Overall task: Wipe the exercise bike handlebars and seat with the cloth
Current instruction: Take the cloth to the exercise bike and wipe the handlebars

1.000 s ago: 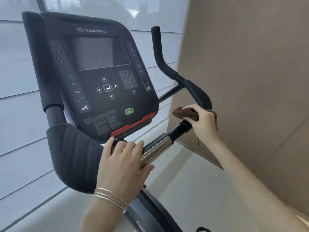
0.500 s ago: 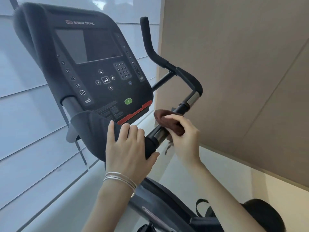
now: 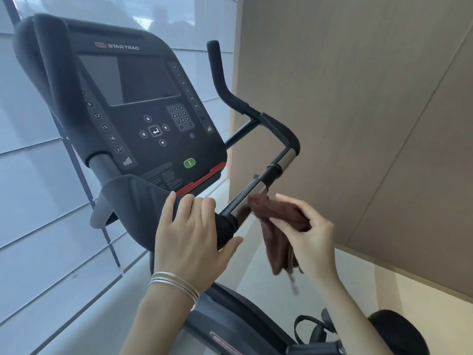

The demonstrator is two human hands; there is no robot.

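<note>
Pale frosted window panels fill the left of the head view and a tan panelled wall fills the right. Between them I see the exercise bike's black console [image 3: 143, 111], which reads "STAR TRAC" above a dark screen. The numbers 9, 12, 15, 18 and 21 run down its left edge, and it has a number keypad, a green oval button [image 3: 189, 163] and a red strip [image 3: 202, 181] along the bottom.

The left hand [image 3: 189, 231], with thin silver bangles [image 3: 176, 285] at the wrist, curls its fingers over the black padded handlebar with chrome sections [image 3: 258, 190], its thumb spread below. The right hand [image 3: 304, 234] pinches the dark brown cloth [image 3: 279, 226] between thumb and fingers. The cloth's upper end lies against the lower chrome section, just right of the left hand, and the rest hangs down below the fingers. A black rounded shape [image 3: 399, 331] at bottom right looks like the seat, well apart from the cloth.
</note>
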